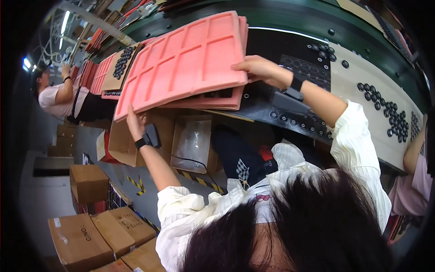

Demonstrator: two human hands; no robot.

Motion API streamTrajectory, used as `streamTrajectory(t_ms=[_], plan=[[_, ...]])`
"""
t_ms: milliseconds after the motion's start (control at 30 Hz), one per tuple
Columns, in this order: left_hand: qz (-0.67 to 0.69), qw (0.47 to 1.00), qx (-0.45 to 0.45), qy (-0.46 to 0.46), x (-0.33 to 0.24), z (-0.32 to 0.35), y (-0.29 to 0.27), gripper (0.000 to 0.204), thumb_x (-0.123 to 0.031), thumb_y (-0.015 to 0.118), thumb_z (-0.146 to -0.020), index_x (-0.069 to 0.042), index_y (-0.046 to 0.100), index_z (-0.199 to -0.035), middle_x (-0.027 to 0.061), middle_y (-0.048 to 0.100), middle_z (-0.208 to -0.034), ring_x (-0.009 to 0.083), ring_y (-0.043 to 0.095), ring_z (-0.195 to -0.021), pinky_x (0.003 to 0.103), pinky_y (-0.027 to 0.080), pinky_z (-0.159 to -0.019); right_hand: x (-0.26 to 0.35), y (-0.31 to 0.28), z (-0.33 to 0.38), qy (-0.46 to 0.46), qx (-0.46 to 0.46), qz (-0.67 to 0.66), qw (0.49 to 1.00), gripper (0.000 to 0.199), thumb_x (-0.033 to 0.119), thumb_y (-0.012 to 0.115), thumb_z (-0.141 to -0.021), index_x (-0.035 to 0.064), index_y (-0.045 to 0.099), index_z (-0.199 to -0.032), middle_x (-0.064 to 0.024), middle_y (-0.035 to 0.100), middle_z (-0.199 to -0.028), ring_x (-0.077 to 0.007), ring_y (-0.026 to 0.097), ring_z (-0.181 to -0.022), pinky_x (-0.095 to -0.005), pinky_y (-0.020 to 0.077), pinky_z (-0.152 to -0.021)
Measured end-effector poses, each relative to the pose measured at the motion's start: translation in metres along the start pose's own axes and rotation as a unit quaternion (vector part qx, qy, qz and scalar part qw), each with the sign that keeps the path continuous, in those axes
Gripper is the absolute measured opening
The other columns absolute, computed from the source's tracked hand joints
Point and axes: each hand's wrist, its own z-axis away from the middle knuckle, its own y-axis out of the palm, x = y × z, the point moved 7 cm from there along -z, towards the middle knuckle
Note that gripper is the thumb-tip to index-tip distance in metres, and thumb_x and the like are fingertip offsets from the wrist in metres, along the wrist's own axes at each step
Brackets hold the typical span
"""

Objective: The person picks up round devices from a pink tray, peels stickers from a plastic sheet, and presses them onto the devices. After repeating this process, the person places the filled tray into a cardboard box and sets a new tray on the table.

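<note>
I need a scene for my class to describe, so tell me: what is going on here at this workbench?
A person in a white shirt holds a pink moulded tray tilted above more pink trays. The left hand grips its lower corner, and the right hand grips its right edge. Below sit open cardboard boxes, and sealed cartons stand on the floor. Small black rings lie spread on the bench to the right. Another person works further along the line at the left.

Trays (181,63) lie stacked on belt (290,22), above open boxes (149,136).
</note>
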Motion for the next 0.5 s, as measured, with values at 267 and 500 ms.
streamTrajectory(t_ms=[267,500], plan=[[-0.242,0.969,-0.026,-0.037,0.034,-0.053,0.002,0.038,-0.042,0.048,-0.082,-0.004,0.052,-0.083,0.0063,0.053,-0.061,0.0152,0.048,-0.043,0.025,0.035,-0.037,-0.039,0.027,-0.008,-0.047,-0.05,0.115,0.991,0.032,0.029,0.062,-0.077,0.001,0.057,-0.092,-0.0033,0.059,-0.072,-0.0092,0.053,-0.059,-0.0194,0.0378,-0.049],[-0.276,0.95,-0.144,0.035,0.039,-0.07,-0.002,0.035,-0.023,0.04,-0.077,0.006,0.055,-0.09,0.0134,0.056,-0.065,0.021,0.051,-0.045,0.031,0.038,-0.037,-0.043,0.027,-0.021,-0.003,-0.003,0.12,0.993,0.032,0.028,0.061,-0.077,-0.0033,0.059,-0.081,-0.0072,0.061,-0.065,-0.0142,0.059,-0.055,-0.0219,0.0417,-0.047]])
